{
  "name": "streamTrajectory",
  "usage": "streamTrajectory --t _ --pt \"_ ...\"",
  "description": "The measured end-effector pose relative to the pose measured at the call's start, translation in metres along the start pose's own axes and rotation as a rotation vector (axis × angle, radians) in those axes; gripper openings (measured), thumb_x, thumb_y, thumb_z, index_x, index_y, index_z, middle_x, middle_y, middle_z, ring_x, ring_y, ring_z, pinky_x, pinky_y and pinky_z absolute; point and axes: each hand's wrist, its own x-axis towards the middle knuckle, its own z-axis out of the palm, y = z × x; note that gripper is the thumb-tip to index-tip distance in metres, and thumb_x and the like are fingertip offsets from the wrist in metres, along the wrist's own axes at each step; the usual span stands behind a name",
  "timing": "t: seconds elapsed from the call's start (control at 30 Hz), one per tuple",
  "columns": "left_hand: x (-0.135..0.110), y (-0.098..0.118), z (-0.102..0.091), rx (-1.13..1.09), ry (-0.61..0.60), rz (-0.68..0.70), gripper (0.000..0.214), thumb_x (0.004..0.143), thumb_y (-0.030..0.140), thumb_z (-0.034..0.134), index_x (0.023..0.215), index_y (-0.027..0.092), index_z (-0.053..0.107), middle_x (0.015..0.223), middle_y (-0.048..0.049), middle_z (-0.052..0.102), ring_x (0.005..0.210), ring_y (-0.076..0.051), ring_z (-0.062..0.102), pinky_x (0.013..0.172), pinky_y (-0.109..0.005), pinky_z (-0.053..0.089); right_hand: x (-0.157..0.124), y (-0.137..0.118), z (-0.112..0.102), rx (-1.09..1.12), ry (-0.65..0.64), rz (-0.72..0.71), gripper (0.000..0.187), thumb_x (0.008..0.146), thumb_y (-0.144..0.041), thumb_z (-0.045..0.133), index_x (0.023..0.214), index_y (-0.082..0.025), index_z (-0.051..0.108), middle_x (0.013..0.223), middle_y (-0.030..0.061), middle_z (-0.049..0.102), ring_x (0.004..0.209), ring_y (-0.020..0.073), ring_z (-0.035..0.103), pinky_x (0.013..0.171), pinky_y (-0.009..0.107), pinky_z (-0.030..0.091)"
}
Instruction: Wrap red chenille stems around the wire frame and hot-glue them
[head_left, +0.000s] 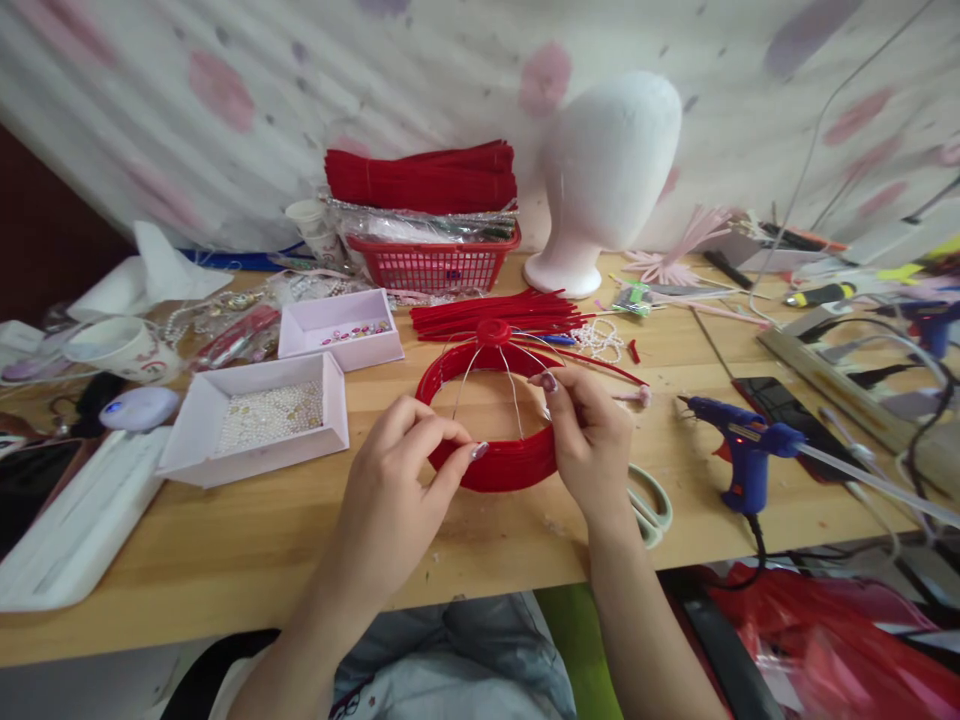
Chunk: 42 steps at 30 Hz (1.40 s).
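A crown-shaped frame (502,470) stands on the table, its band wrapped in red fuzzy stems, with bare silver wire ribs rising to a red coiled knob (493,332) at the top. At the band's near upper edge, my left hand (401,465) has thumb and fingertips pinched on the red wrapping. My right hand (589,430) closes thumb and forefinger at the right side of the band, by the foot of a wire rib; exactly what sits between those fingertips is hidden. Behind the frame lies a bundle of red pipe cleaners (457,318).
Left are a box of pearl beads (341,430), a box of pink gems (379,350) and a paper cup (124,350). Behind stand a red basket (435,268) and a foam head (611,160). Scissors (660,510), a blue glue gun (742,450) and a phone (776,405) lie right.
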Motion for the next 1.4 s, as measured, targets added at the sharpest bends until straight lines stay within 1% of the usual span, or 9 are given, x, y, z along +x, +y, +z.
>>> streamTrajectory --t 0.17,0.53,0.67,0.77,0.9,1.07,1.23,1.4 --pt "-0.002 0.002 0.0 0.019 0.031 -0.038 0.009 0.088 0.013 0.064 0.084 0.02 0.065 0.085 0.0001 0.055 0.08 -0.015 0.059 0.074 -0.03 0.046 -0.002 -0.001 0.001 -0.01 0.007 -0.01 0.018 0.098 -0.03 0.05 0.094 -0.023 0.066 0.082 0.0034 0.069 0.08 0.0202 0.064 0.067 0.033 0.046" --pt "-0.004 0.007 0.0 0.014 0.013 -0.156 0.006 0.086 0.018 0.065 0.081 0.021 0.067 0.085 -0.0005 0.057 0.081 -0.017 0.059 0.073 -0.031 0.046 -0.005 -0.002 0.002 -0.041 0.021 -0.041 0.017 0.098 -0.027 0.051 0.095 -0.022 0.067 0.082 0.0035 0.069 0.081 0.021 0.065 0.072 0.035 0.049" --pt "-0.006 0.007 0.002 0.022 0.008 -0.191 0.005 0.085 0.018 0.065 0.08 0.021 0.066 0.085 -0.0005 0.056 0.081 -0.017 0.059 0.074 -0.032 0.045 -0.005 -0.002 0.003 -0.062 0.03 -0.087 0.017 0.097 -0.023 0.051 0.095 -0.021 0.068 0.085 0.0035 0.07 0.081 0.0201 0.065 0.073 0.035 0.049" --pt "-0.008 0.006 0.005 0.028 0.001 -0.212 0.006 0.084 0.018 0.065 0.08 0.021 0.066 0.086 -0.0003 0.057 0.082 -0.017 0.059 0.075 -0.032 0.045 -0.007 0.0 0.004 -0.077 0.059 -0.128 0.016 0.097 -0.02 0.052 0.096 -0.021 0.067 0.085 0.0033 0.071 0.08 0.0193 0.064 0.073 0.034 0.048" --pt "-0.01 0.004 0.007 0.014 0.008 -0.192 0.005 0.084 0.017 0.065 0.082 0.022 0.065 0.086 -0.0001 0.057 0.082 -0.017 0.059 0.076 -0.031 0.045 -0.01 0.003 0.007 -0.084 0.104 -0.129 0.016 0.097 -0.019 0.051 0.096 -0.021 0.067 0.087 0.0036 0.071 0.081 0.0193 0.064 0.073 0.034 0.047" --pt "-0.011 0.003 0.01 0.02 0.02 -0.178 0.006 0.085 0.016 0.064 0.084 0.022 0.065 0.087 -0.0007 0.058 0.081 -0.017 0.058 0.075 -0.032 0.046 -0.01 0.006 0.008 -0.087 0.113 -0.121 0.015 0.097 -0.019 0.051 0.096 -0.021 0.066 0.087 0.0034 0.071 0.082 0.0194 0.064 0.074 0.035 0.047" --pt "-0.012 0.003 0.014 0.078 0.079 -0.142 0.004 0.086 0.017 0.065 0.085 0.021 0.066 0.085 -0.0014 0.057 0.081 -0.018 0.057 0.075 -0.032 0.045 -0.011 0.006 0.009 -0.085 0.122 -0.112 0.015 0.097 -0.019 0.051 0.095 -0.021 0.066 0.088 0.0033 0.071 0.082 0.0194 0.064 0.074 0.034 0.047" --pt "-0.013 0.003 0.018 0.068 0.111 -0.139 0.005 0.087 0.017 0.066 0.084 0.02 0.064 0.084 -0.0012 0.058 0.08 -0.017 0.056 0.074 -0.031 0.045 -0.012 0.006 0.01 -0.092 0.121 -0.112 0.015 0.097 -0.02 0.05 0.096 -0.022 0.065 0.088 0.0035 0.071 0.081 0.0192 0.063 0.073 0.034 0.047"
